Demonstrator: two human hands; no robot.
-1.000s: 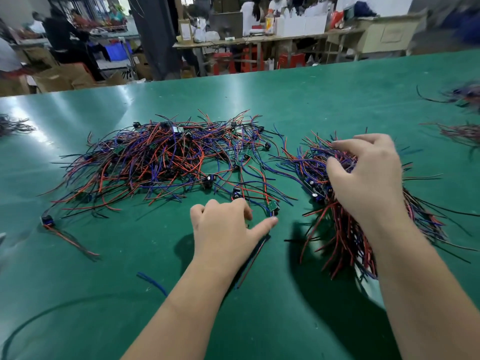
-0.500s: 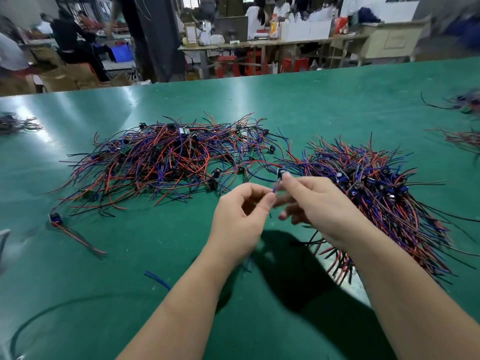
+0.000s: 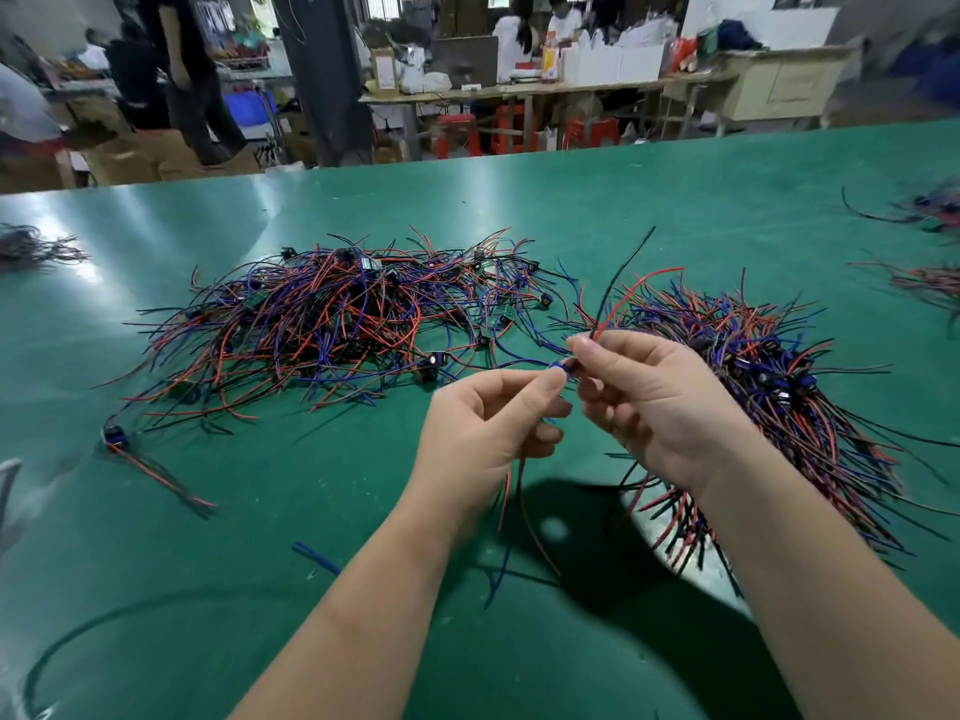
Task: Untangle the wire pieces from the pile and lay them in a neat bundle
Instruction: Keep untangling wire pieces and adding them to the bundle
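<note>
Wire piece [image 3: 613,308]: I see left hand [image 3: 488,423] and right hand [image 3: 654,407] both pinching it, over open desk [image 3: 519,200] between pile [image 3: 332,324] and bundle [image 3: 779,387].

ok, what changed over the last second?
The right hand came off the bundle and the left hand came up off the table. They met in the middle and rose. Both now pinch a wire piece between them: red and black strands stick up from the right hand, and others hang below the left. The pile and bundle lie as before.
</note>
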